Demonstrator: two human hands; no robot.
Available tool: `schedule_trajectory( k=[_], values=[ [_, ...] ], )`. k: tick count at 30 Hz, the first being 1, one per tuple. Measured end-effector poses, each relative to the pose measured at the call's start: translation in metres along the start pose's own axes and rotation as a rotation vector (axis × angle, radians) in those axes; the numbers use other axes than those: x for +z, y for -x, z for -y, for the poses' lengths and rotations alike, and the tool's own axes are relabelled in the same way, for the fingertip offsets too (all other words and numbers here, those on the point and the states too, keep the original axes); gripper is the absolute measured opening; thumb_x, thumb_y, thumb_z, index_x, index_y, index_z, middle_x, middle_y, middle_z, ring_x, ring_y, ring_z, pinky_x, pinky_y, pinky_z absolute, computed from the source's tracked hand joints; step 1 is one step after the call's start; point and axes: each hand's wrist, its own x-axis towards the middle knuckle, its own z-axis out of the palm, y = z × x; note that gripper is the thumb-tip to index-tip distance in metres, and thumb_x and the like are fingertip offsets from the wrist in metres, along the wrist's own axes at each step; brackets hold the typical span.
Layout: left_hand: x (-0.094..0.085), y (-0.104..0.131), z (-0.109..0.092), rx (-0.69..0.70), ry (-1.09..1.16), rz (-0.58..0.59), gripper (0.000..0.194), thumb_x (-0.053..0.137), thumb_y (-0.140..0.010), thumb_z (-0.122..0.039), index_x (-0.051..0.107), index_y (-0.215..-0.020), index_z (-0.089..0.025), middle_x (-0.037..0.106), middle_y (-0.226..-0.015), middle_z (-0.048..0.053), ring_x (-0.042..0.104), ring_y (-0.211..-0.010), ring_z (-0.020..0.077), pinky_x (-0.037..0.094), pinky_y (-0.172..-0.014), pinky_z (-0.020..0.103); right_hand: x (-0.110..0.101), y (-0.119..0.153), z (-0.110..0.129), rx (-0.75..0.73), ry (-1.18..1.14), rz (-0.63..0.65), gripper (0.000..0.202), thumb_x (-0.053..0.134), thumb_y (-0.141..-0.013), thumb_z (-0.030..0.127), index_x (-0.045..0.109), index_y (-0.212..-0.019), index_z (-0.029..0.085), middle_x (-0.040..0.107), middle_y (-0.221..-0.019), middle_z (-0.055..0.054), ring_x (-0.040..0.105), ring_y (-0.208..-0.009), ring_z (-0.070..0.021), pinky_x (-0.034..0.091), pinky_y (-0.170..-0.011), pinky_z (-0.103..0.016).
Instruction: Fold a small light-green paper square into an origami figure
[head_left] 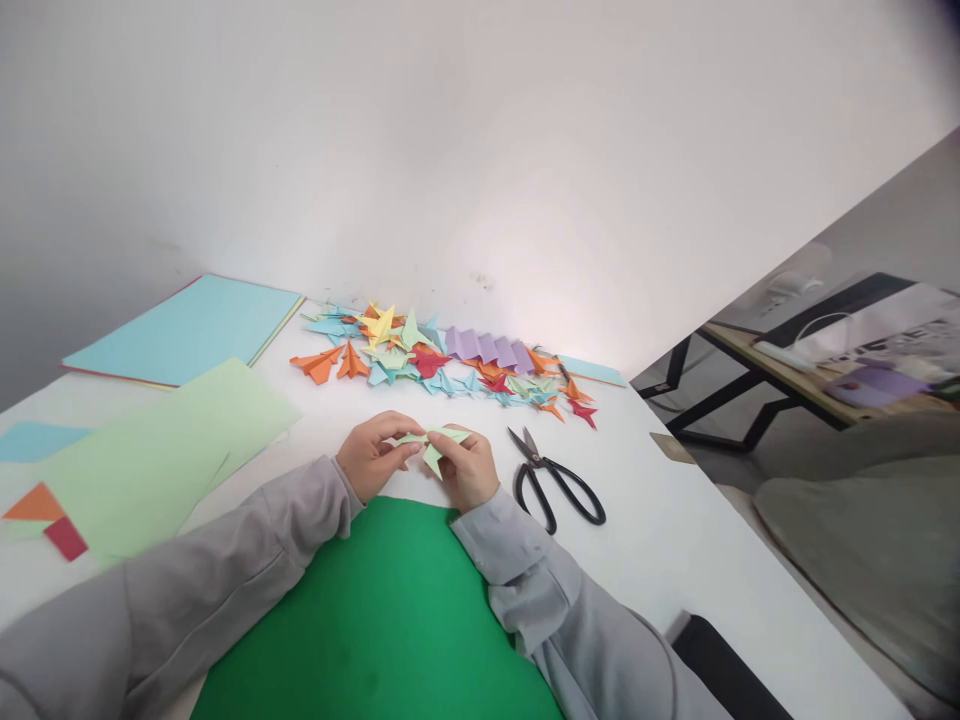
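Note:
Between my two hands is a small folded piece of pale green paper (433,458), held above the white table. My left hand (373,455) pinches its left side with thumb and fingers. On the right side my right hand (469,468) is closed on the same piece, and part of it is hidden under the fingers. A green sheet (390,600) lies below my wrists. Past my hands, a heap of folded paper shapes (382,325) in orange, blue, yellow, red and green lies along the wall.
Black-handled scissors (559,480) lie partly opened right of my right hand. A zigzag-folded purple strip (487,348) rests in the heap. Leftward are light green sheets (165,450), a blue stack (187,325) and orange (34,503) and red scraps (66,538). A black object (724,665) sits near the right edge.

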Motion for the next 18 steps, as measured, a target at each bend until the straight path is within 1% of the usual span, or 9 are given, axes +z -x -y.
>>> schedule_trajectory(
  k=[6, 10, 13, 16, 18],
  values=[
    [0.0016, -0.0016, -0.0025, -0.087, 0.07, -0.042, 0.021, 0.067, -0.062, -0.026, 0.065, -0.078, -0.012, 0.058, -0.074, 0.004, 0.057, -0.063, 0.0135, 0.051, -0.046, 0.024, -0.0033, 0.0, -0.003, -0.023, 0.09, 0.033, 0.022, 0.067, -0.066, 0.031, 0.057, -0.055, 0.015, 0.051, -0.038, 0.004, 0.041, -0.031, -0.0068, 0.029, -0.032, -0.019],
    [0.0, -0.0021, -0.0034, -0.142, 0.077, -0.027, 0.021, 0.067, -0.063, -0.028, 0.065, -0.075, -0.011, 0.061, -0.063, 0.003, 0.058, -0.058, 0.0128, 0.049, -0.045, 0.023, -0.0038, 0.0012, -0.0037, -0.022, 0.146, 0.039, 0.022, 0.067, -0.066, 0.033, 0.058, -0.058, 0.014, 0.055, -0.042, 0.003, 0.044, -0.033, -0.0075, 0.031, -0.034, -0.019],
    [-0.0023, -0.0036, -0.0052, -0.182, 0.09, -0.01, 0.021, 0.068, -0.062, -0.031, 0.065, -0.069, -0.011, 0.062, -0.057, 0.003, 0.056, -0.05, 0.011, 0.048, -0.045, 0.023, -0.0027, 0.0028, -0.0028, -0.021, 0.185, 0.035, 0.023, 0.067, -0.065, 0.035, 0.058, -0.059, 0.014, 0.056, -0.045, 0.002, 0.045, -0.034, -0.0077, 0.033, -0.034, -0.02],
    [-0.0049, -0.0062, -0.0056, -0.24, 0.076, -0.031, 0.023, 0.071, -0.057, -0.033, 0.064, -0.061, -0.011, 0.061, -0.051, 0.002, 0.053, -0.042, 0.0092, 0.047, -0.043, 0.022, -0.0007, 0.0045, -0.0006, -0.013, 0.216, 0.044, 0.023, 0.067, -0.065, 0.035, 0.058, -0.059, 0.014, 0.055, -0.046, 0.002, 0.044, -0.033, -0.0071, 0.033, -0.034, -0.02],
    [-0.0065, -0.0079, -0.0045, -0.268, 0.075, -0.051, 0.025, 0.072, -0.056, -0.035, 0.063, -0.057, -0.011, 0.06, -0.048, 0.002, 0.052, -0.04, 0.0089, 0.046, -0.042, 0.022, 0.0009, 0.0059, 0.0016, -0.017, 0.225, 0.058, 0.023, 0.067, -0.065, 0.036, 0.058, -0.059, 0.015, 0.055, -0.046, 0.003, 0.044, -0.033, -0.0068, 0.033, -0.034, -0.02]
  ],
)
